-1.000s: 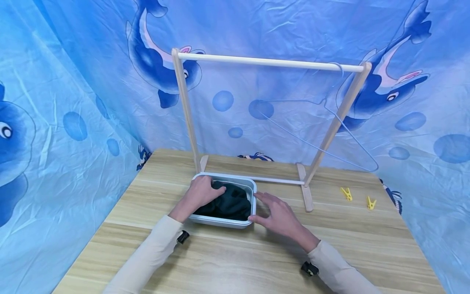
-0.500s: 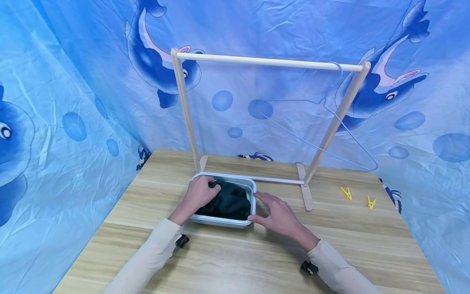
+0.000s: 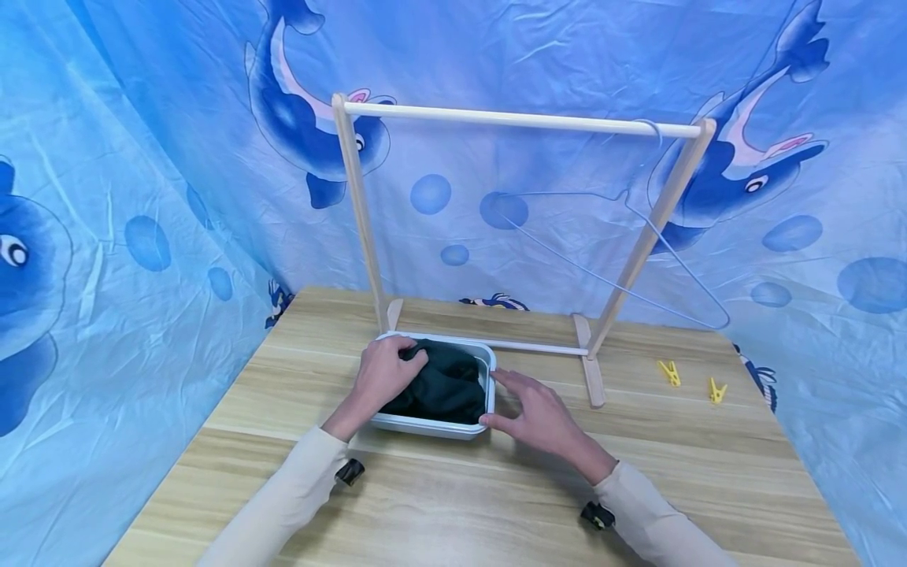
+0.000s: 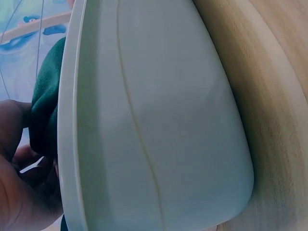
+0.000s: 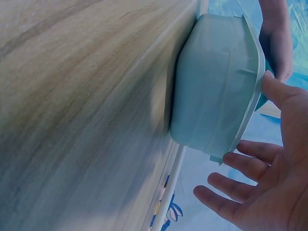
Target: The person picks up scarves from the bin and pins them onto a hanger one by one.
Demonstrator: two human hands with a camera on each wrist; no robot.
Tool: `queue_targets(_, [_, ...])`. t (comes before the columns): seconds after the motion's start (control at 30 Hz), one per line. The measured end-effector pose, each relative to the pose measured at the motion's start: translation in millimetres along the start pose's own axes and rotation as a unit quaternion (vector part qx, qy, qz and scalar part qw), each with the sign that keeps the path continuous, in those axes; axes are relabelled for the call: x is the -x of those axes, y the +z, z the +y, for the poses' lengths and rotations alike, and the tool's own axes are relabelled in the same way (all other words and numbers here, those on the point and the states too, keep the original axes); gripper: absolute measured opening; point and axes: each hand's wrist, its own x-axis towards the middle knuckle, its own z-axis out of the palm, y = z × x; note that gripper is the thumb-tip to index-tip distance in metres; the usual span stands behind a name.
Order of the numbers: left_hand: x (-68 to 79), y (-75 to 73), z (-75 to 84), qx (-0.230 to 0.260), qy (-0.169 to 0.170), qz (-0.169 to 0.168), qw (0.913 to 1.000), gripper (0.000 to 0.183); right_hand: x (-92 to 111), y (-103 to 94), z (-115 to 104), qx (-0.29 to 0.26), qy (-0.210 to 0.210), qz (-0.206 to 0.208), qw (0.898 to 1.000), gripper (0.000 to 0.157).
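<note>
A light grey-blue plastic tub (image 3: 432,429) stands on the table, holding a dark green cloth (image 3: 442,386). My left hand (image 3: 383,370) reaches over the tub's left side and pinches a raised fold of the cloth between thumb and fingers. In the left wrist view, the green fold (image 4: 45,91) shows above the tub rim beside the thumb. My right hand (image 3: 534,413) is at the tub's right end, its thumb and fingertips touching the rim. The right wrist view shows these fingers (image 5: 216,199) spread and mostly straight along the tub's edge.
Behind the tub stands a wooden rack (image 3: 520,120), its low crossbar right behind the tub's back rim. A thin blue wire hanger (image 3: 676,256) hangs at the rack's right end. Two yellow clothespins (image 3: 669,373) lie on the table's right side. A blue dolphin-print curtain (image 3: 453,47) surrounds the table.
My left hand has curled onto the cloth and lifted a fold of it slightly toward the tub's back rim. The right hand and the tub have stayed in place.
</note>
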Motion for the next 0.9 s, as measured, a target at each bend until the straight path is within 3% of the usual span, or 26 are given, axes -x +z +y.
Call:
queue_targets(0.43, [4.8, 1.3, 3.2, 0.055, 0.003, 0.075, 0.9957, 0.016, 0.2, 0.3, 1.4, -0.002, -0.002, -0.001, 1.0, 0.089])
queue_targets(0.9, [4.4, 2.9, 6.4, 0.112, 0.034, 0.151, 0.9816, 0.011, -0.6, -0.5, 2.4, -0.007, -0.004, -0.006, 1.0, 0.089])
